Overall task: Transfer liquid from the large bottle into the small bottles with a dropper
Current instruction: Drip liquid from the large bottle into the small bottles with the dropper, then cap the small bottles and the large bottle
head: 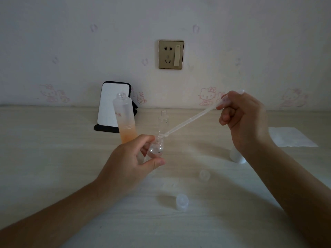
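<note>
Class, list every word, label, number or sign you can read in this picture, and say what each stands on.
No text here can be read for certain.
Small red print on the large bottle: too blurred to read.
Short black mark on the small bottle in the left hand: no letters.
On the wall socket: no legible lettering.
On the wallpaper: cartoon cats, no words.

The table (53, 158) holds a large bottle (124, 117), small bottle (163, 120), two caps (204, 175) (182, 201), tissue (290, 136).
</note>
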